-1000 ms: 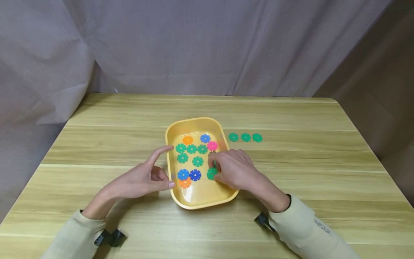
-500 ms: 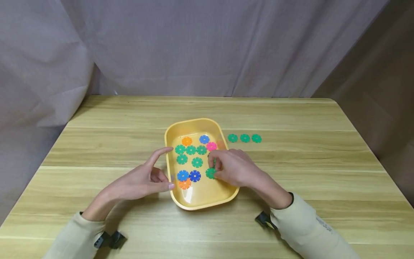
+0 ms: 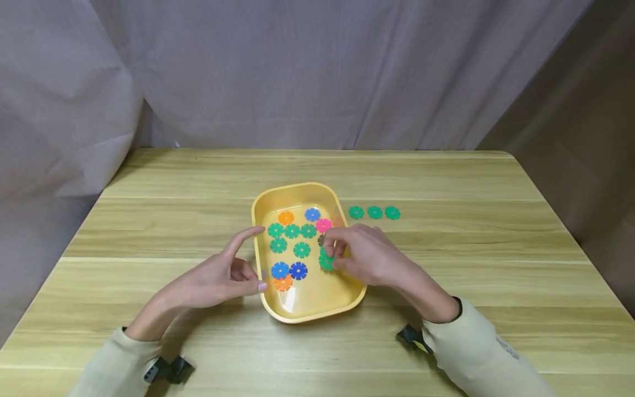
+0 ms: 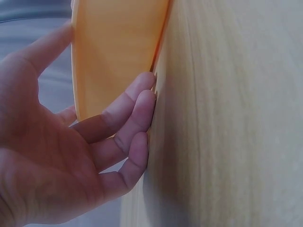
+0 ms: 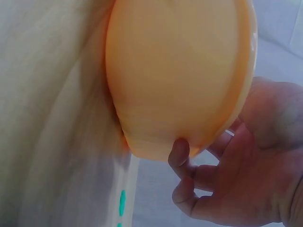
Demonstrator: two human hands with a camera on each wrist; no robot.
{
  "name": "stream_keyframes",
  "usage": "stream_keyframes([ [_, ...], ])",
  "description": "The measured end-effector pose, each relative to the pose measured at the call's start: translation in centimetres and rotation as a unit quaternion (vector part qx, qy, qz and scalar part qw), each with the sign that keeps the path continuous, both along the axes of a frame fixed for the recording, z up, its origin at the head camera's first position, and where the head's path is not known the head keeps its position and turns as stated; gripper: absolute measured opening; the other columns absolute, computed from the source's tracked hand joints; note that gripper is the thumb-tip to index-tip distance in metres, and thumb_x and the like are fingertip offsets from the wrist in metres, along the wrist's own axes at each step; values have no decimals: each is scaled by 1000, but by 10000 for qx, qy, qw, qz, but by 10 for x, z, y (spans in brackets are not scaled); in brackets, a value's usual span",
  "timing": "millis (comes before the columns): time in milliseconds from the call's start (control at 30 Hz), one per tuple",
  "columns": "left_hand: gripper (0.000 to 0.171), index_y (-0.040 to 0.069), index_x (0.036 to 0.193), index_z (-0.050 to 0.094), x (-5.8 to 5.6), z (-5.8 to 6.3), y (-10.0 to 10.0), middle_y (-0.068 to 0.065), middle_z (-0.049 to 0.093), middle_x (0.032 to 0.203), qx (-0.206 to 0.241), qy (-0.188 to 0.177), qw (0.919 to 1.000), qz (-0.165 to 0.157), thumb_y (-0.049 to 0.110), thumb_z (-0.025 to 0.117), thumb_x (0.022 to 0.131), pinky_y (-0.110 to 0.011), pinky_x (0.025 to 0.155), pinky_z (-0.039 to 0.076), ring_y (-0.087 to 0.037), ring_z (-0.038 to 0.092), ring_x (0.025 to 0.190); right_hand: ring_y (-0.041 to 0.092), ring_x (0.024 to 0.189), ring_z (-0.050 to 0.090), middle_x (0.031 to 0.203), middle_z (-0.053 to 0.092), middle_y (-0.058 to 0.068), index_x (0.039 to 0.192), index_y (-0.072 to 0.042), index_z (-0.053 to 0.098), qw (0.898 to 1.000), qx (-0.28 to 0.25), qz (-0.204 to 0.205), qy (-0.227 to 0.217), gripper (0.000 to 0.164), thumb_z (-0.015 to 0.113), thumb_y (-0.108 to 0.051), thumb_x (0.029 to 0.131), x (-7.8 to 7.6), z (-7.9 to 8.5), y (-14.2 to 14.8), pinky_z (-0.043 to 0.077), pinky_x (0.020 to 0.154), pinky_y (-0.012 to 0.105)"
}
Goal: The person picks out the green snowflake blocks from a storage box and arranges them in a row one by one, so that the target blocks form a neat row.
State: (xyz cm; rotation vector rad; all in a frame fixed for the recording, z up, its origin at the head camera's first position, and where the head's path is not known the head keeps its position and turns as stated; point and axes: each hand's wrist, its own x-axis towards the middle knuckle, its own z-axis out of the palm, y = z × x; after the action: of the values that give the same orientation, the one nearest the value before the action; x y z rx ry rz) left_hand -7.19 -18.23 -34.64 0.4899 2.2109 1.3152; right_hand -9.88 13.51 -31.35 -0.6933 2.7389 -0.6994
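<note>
A yellow plastic tray (image 3: pixel 310 309) stands on the table with several notched, flower-shaped discs in it. My left hand (image 3: pixel 208 278) holds the tray's left rim, index finger and thumb tips over it. In the left wrist view, the other fingers (image 4: pixel 135 111) bend against the tray's outer wall (image 4: pixel 118 47) near the table. My right hand (image 3: pixel 369 253) reaches over the right rim and pinches a green disc (image 3: pixel 326 262) inside the tray. Its fingertips partly cover another green disc and a dark disc (image 3: pixel 321 240). In the right wrist view the tray wall hides the pinching fingertips.
Inside the tray lie more green discs (image 3: pixel 301 250), orange discs (image 3: pixel 285 218), a pink disc (image 3: pixel 324 225) and blue discs (image 3: pixel 298 271). Right of the tray, three green discs (image 3: pixel 375 213) lie in a row on the wooden table (image 3: pixel 471 248). A grey curtain (image 3: pixel 297 71) hangs behind.
My right hand has shifted slightly right and up with the pinched green disc, uncovering more of the dark disc. The left hand stays on the rim.
</note>
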Motion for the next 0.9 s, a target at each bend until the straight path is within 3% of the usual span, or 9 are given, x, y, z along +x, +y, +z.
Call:
stream_keyframes([
  [167,101,30,168,10,0,-1,0,-7,74,96,21,7,10000,-16,32,81,95,-31,78,57,-27,73,86,18,92,62,85,71,-11,91,-26,71,9998,-175,-75,-54,24,82,-5,88,0,4,4,43,83,37],
  [400,102,31,168,10,0,-1,0,-7,74,96,13,30,10000,-21,33,81,95,-31,78,57,-27,72,86,15,87,64,90,72,-4,102,-22,78,9983,-473,-125,-323,23,78,-3,91,-4,10,8,50,72,31],
  [567,102,31,168,10,-1,-1,0,-7,74,96,-9,34,10000,-16,33,81,95,-31,78,57,-26,72,86,15,85,64,90,72,-1,110,-19,79,9964,-615,-255,-519,24,78,-3,92,-8,11,11,50,73,31],
  [900,102,31,168,11,-1,-1,0,-8,74,96,6,-9,10000,6,32,82,95,-31,77,57,-26,72,85,22,90,61,93,73,-1,114,-20,78,9933,-947,-439,-495,29,78,-3,90,-14,14,19,48,73,34],
])
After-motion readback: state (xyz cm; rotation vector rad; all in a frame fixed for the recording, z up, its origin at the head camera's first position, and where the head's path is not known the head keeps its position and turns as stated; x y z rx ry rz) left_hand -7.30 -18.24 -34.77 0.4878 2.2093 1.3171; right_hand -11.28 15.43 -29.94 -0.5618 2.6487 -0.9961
